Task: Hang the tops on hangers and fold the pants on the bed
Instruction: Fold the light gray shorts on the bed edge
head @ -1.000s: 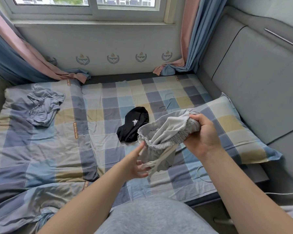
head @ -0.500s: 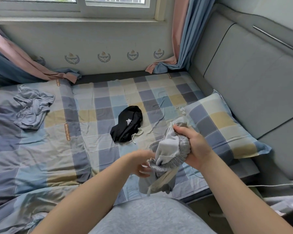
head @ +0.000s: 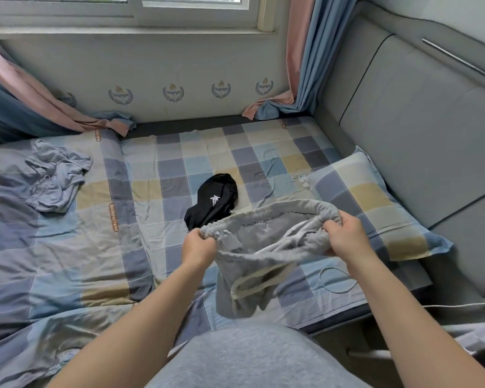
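I hold a pair of grey pants [head: 252,264] with an elastic waistband above the near edge of the checked bed [head: 140,191]. My left hand [head: 198,246] grips the left end of the waistband. My right hand [head: 343,236] grips the right end, so the waistband is stretched open between them. The legs hang bunched below. A black garment [head: 213,201] with a white logo lies on the bed just beyond the pants. A crumpled blue-grey garment [head: 55,179] lies at the far left of the bed.
A checked pillow [head: 375,203] lies at the right against a grey padded headboard [head: 420,130]. A white cable [head: 336,278] loops on the bed's near right edge. Curtains [head: 308,63] hang at both sides of the window wall behind the bed.
The pants were bunched in my right hand. My left hand has taken the waistband, and the two hands have moved apart, stretching it open.
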Demonstrator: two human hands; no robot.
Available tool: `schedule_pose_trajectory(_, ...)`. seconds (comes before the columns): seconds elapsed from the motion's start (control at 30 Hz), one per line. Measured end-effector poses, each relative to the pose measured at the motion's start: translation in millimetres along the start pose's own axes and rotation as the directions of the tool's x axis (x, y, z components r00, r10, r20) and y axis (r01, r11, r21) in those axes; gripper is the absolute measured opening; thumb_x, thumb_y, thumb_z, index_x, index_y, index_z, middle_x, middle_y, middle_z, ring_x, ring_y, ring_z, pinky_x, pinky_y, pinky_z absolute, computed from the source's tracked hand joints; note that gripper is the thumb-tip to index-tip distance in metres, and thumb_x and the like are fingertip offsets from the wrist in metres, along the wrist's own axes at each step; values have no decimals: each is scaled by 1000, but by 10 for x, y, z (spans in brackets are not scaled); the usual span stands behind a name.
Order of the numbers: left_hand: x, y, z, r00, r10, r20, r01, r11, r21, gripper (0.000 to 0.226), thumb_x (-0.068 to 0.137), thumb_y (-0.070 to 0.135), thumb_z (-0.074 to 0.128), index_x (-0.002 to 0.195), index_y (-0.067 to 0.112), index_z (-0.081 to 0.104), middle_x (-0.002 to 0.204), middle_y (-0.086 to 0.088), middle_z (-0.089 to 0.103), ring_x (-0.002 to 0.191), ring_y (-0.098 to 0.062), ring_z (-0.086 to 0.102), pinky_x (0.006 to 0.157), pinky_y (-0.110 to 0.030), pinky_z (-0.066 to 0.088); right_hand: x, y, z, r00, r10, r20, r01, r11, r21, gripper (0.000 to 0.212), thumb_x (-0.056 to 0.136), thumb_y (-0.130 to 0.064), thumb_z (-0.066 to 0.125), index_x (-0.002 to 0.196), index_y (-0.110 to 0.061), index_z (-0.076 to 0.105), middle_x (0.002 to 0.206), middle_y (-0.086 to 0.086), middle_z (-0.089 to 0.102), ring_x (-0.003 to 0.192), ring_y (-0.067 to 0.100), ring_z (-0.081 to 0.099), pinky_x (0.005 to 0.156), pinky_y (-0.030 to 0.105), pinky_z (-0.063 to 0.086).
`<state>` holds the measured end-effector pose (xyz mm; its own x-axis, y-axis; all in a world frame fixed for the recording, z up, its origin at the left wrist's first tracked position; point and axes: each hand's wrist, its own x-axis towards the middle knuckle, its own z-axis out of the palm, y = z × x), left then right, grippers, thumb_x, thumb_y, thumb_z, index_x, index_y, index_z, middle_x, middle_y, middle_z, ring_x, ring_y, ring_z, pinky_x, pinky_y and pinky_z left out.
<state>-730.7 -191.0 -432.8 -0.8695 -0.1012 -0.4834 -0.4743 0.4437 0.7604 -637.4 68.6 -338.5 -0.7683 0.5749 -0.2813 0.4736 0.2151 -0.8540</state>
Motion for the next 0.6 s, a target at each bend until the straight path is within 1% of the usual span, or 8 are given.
schedule_pose_trajectory(0.1,117,-70,-247,993,18,-120,-23,999,-40,11,80,7,47,82,11,58,79,-10,63,77,-32,62,75,-47,59,95,167,-108,998,55,-35,-57,997,-56,24,98,-7,47,83,-17,63,86,13,68,73,31,71,64,47,61)
schedule_pose_trajectory(0.13,150,-90,-337,988,30,-154,-36,999,-33,14,78,8,47,83,13,59,81,-12,65,79,-35,64,77,-51,59,136,234,-156,996,61,-61,-68,990,-123,21,96,-10,49,81,-14,63,82,14,68,71,32,71,66,51,61)
schedule_pose_trajectory(0.2,202,-108,-506,976,59,-211,-58,998,10,13,80,7,47,84,13,58,82,-14,66,80,-36,65,75,-49,58,224,379,-233,994,32,-103,-64,943,-327,16,87,-17,53,75,-6,58,74,18,64,74,38,67,66,55,60)
schedule_pose_trajectory(0.27,192,-72,-647,960,114,-255,-100,993,68,11,84,3,47,81,13,52,80,-14,62,76,-34,60,65,-39,50,277,458,-246,994,-2,-105,-45,895,-443,19,82,-14,53,71,0,46,70,23,56,76,45,61,64,48,57)
schedule_pose_trajectory(0.33,176,-36,-736,945,178,-275,-147,980,132,18,86,-1,47,75,13,46,73,-10,55,68,-27,50,56,-34,34,274,440,-196,995,-46,-94,-3,885,-466,11,85,-4,50,74,-1,48,72,20,55,78,43,57,63,39,45)
schedule_pose_trajectory(0.4,154,-10,-802,933,217,-286,-167,967,190,22,85,-4,45,71,13,43,70,-8,50,63,-24,44,53,-34,27,282,404,-102,998,-50,-46,28,923,-384,16,87,4,47,85,-9,56,83,12,60,81,35,55,66,39,43)
schedule_pose_trajectory(0.5,195,-25,-885,928,215,-306,-149,963,225,17,85,-4,46,74,9,49,71,-10,51,71,-32,46,59,-35,29,291,355,30,999,15,29,-13,997,-82,30,87,8,41,88,-16,60,93,14,61,82,28,52,66,35,40)
schedule_pose_trajectory(0.6,214,-22,-945,926,207,-314,-144,966,214,13,86,-3,46,82,4,56,79,-13,56,78,-32,49,65,-33,33,268,322,84,986,87,141,-108,983,146,20,85,-3,44,85,-13,61,87,16,56,74,25,48,60,33,34)
